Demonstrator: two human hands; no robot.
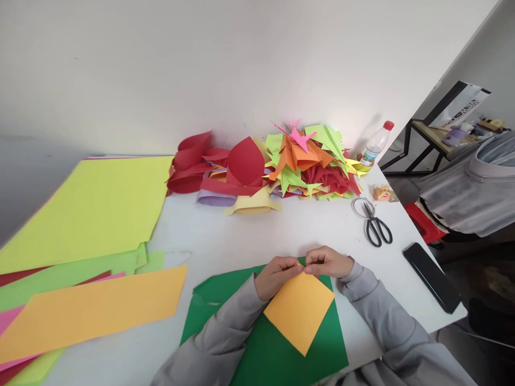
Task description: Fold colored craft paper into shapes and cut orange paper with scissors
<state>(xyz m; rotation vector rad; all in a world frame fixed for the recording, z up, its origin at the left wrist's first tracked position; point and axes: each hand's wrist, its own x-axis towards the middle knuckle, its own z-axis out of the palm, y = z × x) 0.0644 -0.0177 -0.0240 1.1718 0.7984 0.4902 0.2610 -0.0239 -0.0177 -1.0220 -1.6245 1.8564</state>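
An orange paper square (pixel 300 311) lies diamond-wise on a green sheet (pixel 281 359) near the table's front edge. My left hand (pixel 277 276) and my right hand (pixel 328 262) meet at the square's far corner, both with fingers pinched on that corner. Grey sleeves cover both arms.
A heap of folded paper shapes (pixel 306 161) and red curved pieces (pixel 225 169) lies at the back. Large yellow-green (pixel 88 209) and orange (pixel 92 308) sheets are stacked at left. Black scissors (pixel 376 225), a bottle (pixel 374 145) and a black phone (pixel 432 276) sit at right. A person in grey (pixel 470 187) sits beyond the table's right edge.
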